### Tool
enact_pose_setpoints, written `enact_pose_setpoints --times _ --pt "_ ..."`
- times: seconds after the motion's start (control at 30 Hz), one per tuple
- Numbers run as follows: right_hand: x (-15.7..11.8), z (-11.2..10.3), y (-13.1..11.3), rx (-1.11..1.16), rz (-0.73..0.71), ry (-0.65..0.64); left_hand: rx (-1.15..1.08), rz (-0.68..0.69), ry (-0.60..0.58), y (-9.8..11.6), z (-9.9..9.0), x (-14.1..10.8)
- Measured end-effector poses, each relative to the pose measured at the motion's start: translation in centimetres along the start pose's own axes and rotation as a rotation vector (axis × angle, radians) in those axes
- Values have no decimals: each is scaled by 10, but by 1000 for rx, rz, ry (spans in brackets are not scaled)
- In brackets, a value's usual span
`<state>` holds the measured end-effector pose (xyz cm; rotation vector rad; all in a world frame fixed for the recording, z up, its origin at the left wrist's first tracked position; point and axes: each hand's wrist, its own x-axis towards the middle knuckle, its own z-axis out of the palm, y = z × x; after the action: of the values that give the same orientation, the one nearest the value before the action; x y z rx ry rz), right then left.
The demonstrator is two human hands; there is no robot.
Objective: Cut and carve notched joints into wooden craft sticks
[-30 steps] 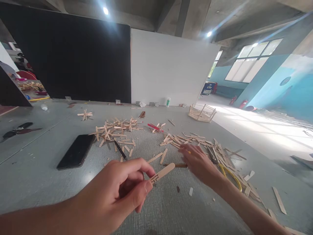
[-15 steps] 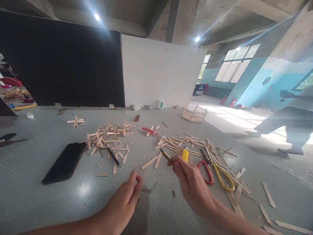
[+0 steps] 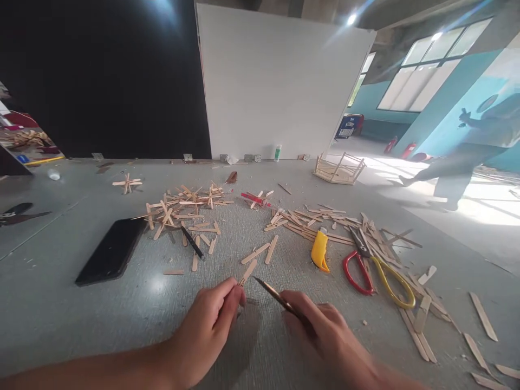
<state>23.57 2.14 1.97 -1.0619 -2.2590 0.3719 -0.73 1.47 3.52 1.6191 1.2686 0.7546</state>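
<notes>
My left hand (image 3: 217, 309) is closed, pinching a short wooden craft stick (image 3: 248, 272) that points up and to the right from its fingertips. Wrapped round a slim, pointed, brownish metal tool (image 3: 276, 294) is my right hand (image 3: 320, 327). The tool's dark tip lies just right of the craft stick, apart from it; whether it is a knife or tweezers I cannot tell. Two loose craft sticks (image 3: 255, 253) rest on the table ahead of my hands. Beyond my right hand lie a yellow box cutter (image 3: 320, 251) and scissors (image 3: 363, 252) with one red and one yellow handle.
Piles of craft sticks (image 3: 190, 200) spread over the grey table (image 3: 134, 330). A black phone (image 3: 111, 253) and a black pen (image 3: 192, 242) lie on the left. A stick-built frame (image 3: 340, 169) and a glue bottle (image 3: 277, 153) stand at the back. A person (image 3: 467, 146) is at the far right.
My right hand has drawn back toward me, bringing the pointed tool close to the left hand's craft stick. The view has tilted down. The person at the right has shifted.
</notes>
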Motion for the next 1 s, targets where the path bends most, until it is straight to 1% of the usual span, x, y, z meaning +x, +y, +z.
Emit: enact_pose_setpoints --times 0.13,0.2,0.3,0.43,0.6,0.7,0.8,0.9,1.0 --pt "-10 6 5 -39 -160 62 61 38 -32 0 -2 -1" --pt "-15 8 7 -58 -195 25 71 55 -33 -1 -2 -1" --pt "-18 8 8 -66 -192 -33 79 82 -30 -2 -2 -1" --pt "-17 7 9 -79 -184 -25 93 77 -32 -5 -2 -2" --pt "-20 7 12 -89 -178 -76 84 66 -33 -8 -1 -3" --pt "-21 6 14 -111 -181 -66 71 64 -58 -9 -1 -4" --pt "-20 7 15 -150 -205 -49 83 80 -55 -9 -1 -5" --pt "-17 7 12 -213 -225 -63 121 91 -47 -8 0 -2" --pt "-9 2 4 -255 -212 -88 116 70 -57 -7 0 2"
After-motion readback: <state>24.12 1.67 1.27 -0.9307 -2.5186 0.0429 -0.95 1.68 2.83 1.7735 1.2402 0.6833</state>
